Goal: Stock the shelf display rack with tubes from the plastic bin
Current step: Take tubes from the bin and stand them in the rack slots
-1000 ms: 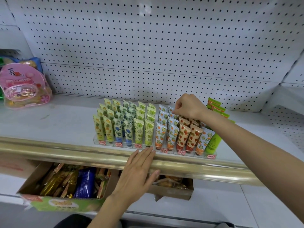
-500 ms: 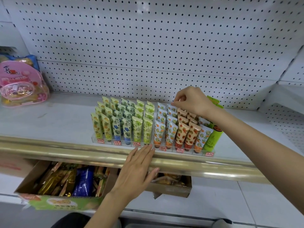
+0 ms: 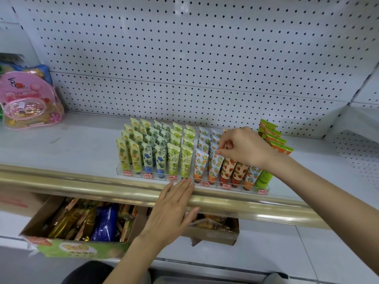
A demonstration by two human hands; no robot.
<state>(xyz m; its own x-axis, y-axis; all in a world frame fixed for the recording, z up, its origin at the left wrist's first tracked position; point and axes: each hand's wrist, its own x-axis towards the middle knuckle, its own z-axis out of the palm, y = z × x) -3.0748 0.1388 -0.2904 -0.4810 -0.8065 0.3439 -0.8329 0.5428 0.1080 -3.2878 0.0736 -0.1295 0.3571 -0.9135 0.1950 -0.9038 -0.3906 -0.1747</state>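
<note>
Rack (image 3: 235, 186) of clear plastic stood at the front of the shelf (image 3: 82, 144), packed with upright tubes (image 3: 173, 158) in rows. Left hand (image 3: 172, 212) lay flat on the gold rail (image 3: 82, 181), straight fingertips touching the rack. Right hand (image 3: 246, 147), fingers curled, pinched the top of one orange-print tube (image 3: 215, 167).

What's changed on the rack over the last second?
The right hand came forward from the back rows of the display rack. Its curled fingertips now meet the top of a front orange-print tube, grip unclear. The left hand stays flat on the gold shelf edge. The other tubes have not shifted.
</note>
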